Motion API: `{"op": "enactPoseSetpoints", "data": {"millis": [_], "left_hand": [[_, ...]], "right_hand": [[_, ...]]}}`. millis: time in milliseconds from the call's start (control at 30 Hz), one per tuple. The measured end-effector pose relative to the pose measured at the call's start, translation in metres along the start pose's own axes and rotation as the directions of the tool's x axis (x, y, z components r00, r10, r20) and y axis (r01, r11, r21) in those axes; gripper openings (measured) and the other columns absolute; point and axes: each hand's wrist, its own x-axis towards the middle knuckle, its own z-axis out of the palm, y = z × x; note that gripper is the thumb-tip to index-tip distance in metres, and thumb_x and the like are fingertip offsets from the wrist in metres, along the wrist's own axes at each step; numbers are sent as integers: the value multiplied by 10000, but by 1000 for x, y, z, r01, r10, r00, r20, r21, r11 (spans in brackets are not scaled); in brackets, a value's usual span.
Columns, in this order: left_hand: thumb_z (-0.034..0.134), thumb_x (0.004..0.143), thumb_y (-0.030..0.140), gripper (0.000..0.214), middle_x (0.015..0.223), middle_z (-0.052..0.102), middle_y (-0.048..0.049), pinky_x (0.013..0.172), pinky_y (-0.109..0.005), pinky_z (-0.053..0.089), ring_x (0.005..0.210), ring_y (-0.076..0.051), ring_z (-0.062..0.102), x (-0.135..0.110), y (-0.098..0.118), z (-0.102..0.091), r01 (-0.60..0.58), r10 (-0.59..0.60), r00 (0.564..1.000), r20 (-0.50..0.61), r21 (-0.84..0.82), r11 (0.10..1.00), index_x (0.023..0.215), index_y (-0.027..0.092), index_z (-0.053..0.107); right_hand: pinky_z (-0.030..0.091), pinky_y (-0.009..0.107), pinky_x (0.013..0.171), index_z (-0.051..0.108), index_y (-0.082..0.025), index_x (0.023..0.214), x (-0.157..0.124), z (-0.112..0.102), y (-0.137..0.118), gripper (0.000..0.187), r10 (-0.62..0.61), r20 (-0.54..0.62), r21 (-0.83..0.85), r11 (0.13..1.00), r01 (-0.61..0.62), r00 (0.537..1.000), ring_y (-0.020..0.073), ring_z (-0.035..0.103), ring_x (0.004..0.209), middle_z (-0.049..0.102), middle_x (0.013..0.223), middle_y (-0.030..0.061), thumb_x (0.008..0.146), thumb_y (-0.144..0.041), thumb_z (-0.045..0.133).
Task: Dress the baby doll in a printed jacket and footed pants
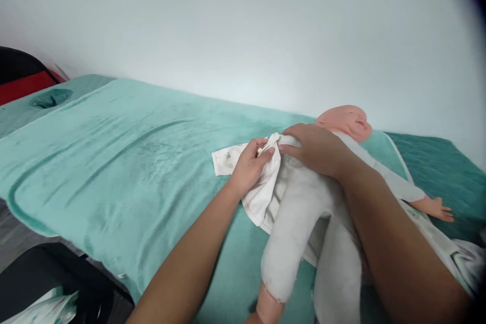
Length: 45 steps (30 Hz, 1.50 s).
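Note:
A baby doll [304, 202] with a white cloth body lies on its back, its head turned to the right. Under and beside it is a white printed baby shirt [261, 202], with one sleeve [230, 159] stretched out to the left. My left hand [252, 164] is closed, pinching the bunched shirt fabric at the sleeve opening. Against it, my right hand [313, 149] has thumb and fingers around the doll's white arm [289, 140], whose end is hidden by the fabric. The doll's other arm [433, 207] reaches out to the right.
A green plush cover [132, 162] lies over the bed, which stands against a white wall [243, 35]. At the bed's far left is a round hole [51, 97]. A black chair [56, 273] with printed cloth on it is at the lower left.

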Motion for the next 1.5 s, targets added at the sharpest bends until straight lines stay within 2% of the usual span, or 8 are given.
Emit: {"op": "enactPoseSetpoints", "data": {"millis": [133, 233, 300, 467, 667, 1000, 1233, 1500], "left_hand": [[599, 873, 486, 280, 723, 510, 28, 621, -234, 367, 664, -116, 452, -1, -1, -1, -12, 12, 1000, 0, 47, 999, 857, 207, 616], [615, 857, 460, 265, 703, 475, 37, 607, -223, 352, 648, -109, 425, 1, -3, 1, -59, 56, 995, -78, -33, 998, 803, 203, 581], [617, 855, 437, 255, 708, 454, 41, 619, -215, 353, 656, -105, 416, 4, -2, 2, -117, 101, 982, -159, -97, 988, 782, 202, 549], [598, 869, 404, 279, 700, 398, 43, 635, -216, 340, 675, -105, 391, 20, 1, 7, -188, 174, 960, -218, -43, 981, 726, 198, 476], [580, 871, 404, 326, 672, 357, 42, 620, -241, 306, 643, -110, 338, 37, 7, 16, -177, 184, 954, -238, 51, 983, 677, 201, 415], [555, 903, 378, 377, 665, 335, 31, 603, -264, 278, 633, -108, 339, 42, 58, 38, -113, 128, 987, -102, 141, 983, 638, 192, 364], [653, 862, 404, 400, 642, 333, 40, 564, -258, 261, 581, -95, 311, 15, 72, 31, -84, 88, 989, -115, 35, 996, 640, 191, 398], [672, 834, 402, 267, 729, 527, 4, 633, -272, 423, 660, -134, 500, 20, 57, 23, -23, -7, 992, -123, -237, 971, 752, 179, 550]], "right_hand": [[439, 393, 1005, 614, -271, 1220, -46, -3, 24, 371, 176, -296, 198, 973, -120, 939, 258, 578, 1194, 636, 1275, 76, 925, -468, 502], [491, 364, 924, 614, -228, 1244, -88, 1, 55, 420, 385, -621, 246, 923, -297, 683, 271, 636, 1056, 569, 1308, 186, 913, -461, 502], [491, 402, 862, 647, -260, 1196, -111, 4, 74, 418, 538, -580, 252, 832, -493, 612, 307, 658, 939, 662, 1100, 181, 909, -516, 481], [440, 533, 867, 592, -311, 1316, -126, 7, 85, 548, 672, -192, 210, 740, -639, 715, 436, 624, 1106, 706, 1103, 186, 942, -604, 320], [463, 418, 1029, 490, -368, 1449, -115, 14, 69, 565, 643, -124, 671, 616, -414, 756, 283, 600, 1226, 634, 1338, 42, 911, -536, 515], [556, 367, 949, 492, -399, 1419, -107, 28, 85, 634, 463, -120, 993, 67, 100, 878, 224, 630, 1165, 640, 1318, 8, 825, -433, 713], [523, 367, 1041, 404, -408, 1469, -100, 36, 76, 738, 516, 100, 992, 18, -127, 851, 220, 562, 1290, 555, 1442, -2, 814, -560, 707], [516, 353, 1046, 280, -369, 1546, -103, 31, 65, 920, 514, 139, 988, -10, -156, 846, 244, 511, 1346, 412, 1560, 27, 777, -529, 758]]}}
